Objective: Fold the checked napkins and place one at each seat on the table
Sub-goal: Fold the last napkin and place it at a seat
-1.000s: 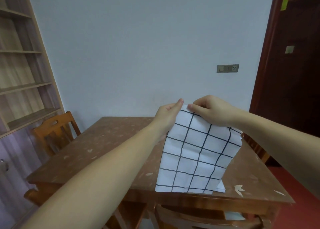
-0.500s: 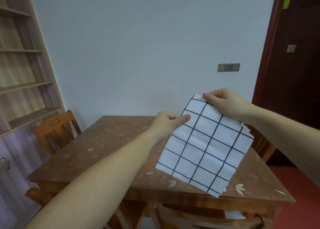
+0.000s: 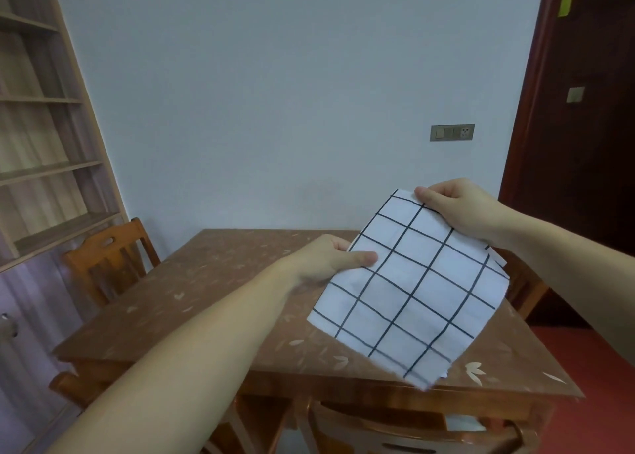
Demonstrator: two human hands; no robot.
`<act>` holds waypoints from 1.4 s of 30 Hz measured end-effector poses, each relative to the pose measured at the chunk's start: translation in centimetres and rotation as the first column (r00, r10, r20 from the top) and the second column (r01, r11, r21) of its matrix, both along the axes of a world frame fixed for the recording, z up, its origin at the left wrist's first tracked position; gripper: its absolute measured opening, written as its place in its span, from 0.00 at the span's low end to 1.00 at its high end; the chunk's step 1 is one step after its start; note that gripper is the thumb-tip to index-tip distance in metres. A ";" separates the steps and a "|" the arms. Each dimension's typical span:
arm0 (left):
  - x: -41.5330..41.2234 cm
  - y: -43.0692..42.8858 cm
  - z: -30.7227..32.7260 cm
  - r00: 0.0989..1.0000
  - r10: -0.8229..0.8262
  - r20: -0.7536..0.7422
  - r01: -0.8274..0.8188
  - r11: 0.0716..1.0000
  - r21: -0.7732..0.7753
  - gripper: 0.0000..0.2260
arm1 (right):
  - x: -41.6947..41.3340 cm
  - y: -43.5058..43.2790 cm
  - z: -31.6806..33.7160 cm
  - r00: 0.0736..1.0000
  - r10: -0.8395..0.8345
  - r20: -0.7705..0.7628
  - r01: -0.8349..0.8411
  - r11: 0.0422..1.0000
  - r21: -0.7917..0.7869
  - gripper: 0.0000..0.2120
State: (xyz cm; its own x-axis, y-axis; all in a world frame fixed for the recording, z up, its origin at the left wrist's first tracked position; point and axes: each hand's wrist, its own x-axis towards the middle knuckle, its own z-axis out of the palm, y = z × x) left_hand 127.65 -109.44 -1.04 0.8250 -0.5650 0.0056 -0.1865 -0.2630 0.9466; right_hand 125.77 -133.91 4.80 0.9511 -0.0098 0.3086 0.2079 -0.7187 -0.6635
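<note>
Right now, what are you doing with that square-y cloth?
A person is holding a folded checked napkin up over the wooden table. The left hand pinches its left edge and the right hand grips its top corner, so it hangs tilted in the air. It has not been set down at a seat yet. Wooden chairs stand around the table.

Both bare arms reached forward from the lower corners. The left hand (image 3: 330, 259) sat lower and nearer the middle, thumb laid flat on top of the napkin (image 3: 412, 288) and pointing right, fingers tucked beneath, pinching its left edge. The right hand (image 3: 457, 209) was raised higher and further right, knuckles up, fingers curled down over the napkin's top corner, wrist bent slightly.
</note>
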 end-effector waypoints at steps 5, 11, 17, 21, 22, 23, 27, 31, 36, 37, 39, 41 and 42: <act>-0.4 -0.2 0.4 0.993 -0.055 -0.099 0.049 0.997 -0.066 0.09 | -0.2 0.7 -0.3 1.000 0.012 -0.027 -0.011 0.999 0.037 0.28; -0.2 0.0 0.3 0.993 0.035 -0.110 -0.060 0.971 -0.233 0.08 | -1.5 0.2 0.4 0.935 0.246 -0.254 -0.014 0.743 0.669 0.27; 0.6 0.0 0.4 0.954 0.249 -0.167 -0.296 0.870 -0.395 0.09 | -1.7 -0.3 -2.3 0.891 0.399 -0.216 -0.020 0.510 0.860 0.33; 0.6 -0.4 0.4 0.939 0.296 -0.176 -0.344 0.839 -0.423 0.06 | -1.6 1.1 -3.3 0.893 0.343 -0.292 -0.026 0.686 0.727 0.16; 0.6 -0.4 0.4 0.938 0.298 -0.179 -0.347 0.838 -0.422 0.06 | -1.3 1.4 -3.4 0.906 0.312 -0.288 -0.021 0.710 0.704 0.14; 0.6 -0.4 0.3 0.936 0.301 -0.181 -0.350 0.838 -0.418 0.06 | -1.4 1.6 -3.4 0.914 0.289 -0.284 -0.014 0.724 0.690 0.12; 0.6 0.0 0.4 0.939 0.302 -0.167 -0.344 0.858 -0.382 0.07 | -1.4 1.7 -3.1 0.920 0.271 -0.281 -0.028 0.764 0.644 0.08; 0.8 0.8 0.3 0.944 0.279 -0.175 -0.325 0.876 -0.356 0.07 | -1.4 1.4 -2.9 0.924 0.261 -0.280 -0.023 0.770 0.638 0.09; 0.7 1.3 0.0 0.940 0.302 -0.158 -0.339 0.877 -0.342 0.06 | -1.6 1.0 -2.8 0.919 0.270 -0.288 -0.032 0.777 0.629 0.10; 0.7 1.3 -0.1 0.940 0.304 -0.157 -0.340 0.875 -0.345 0.06 | -1.5 1.0 -2.9 0.922 0.266 -0.283 -0.032 0.778 0.628 0.10; 0.7 1.4 -0.3 0.935 0.316 -0.161 -0.354 0.865 -0.357 0.05 | -1.3 0.9 -2.8 0.933 0.248 -0.262 -0.030 0.776 0.629 0.11; 0.7 1.5 -0.4 0.927 0.337 -0.163 -0.374 0.852 -0.366 0.04 | -1.1 0.8 -3.0 0.945 0.231 -0.230 -0.035 0.773 0.633 0.10; 0.8 1.5 -0.4 0.924 0.344 -0.165 -0.381 0.849 -0.367 0.04 | -1.0 0.7 -3.1 0.952 0.220 -0.214 -0.036 0.774 0.632 0.08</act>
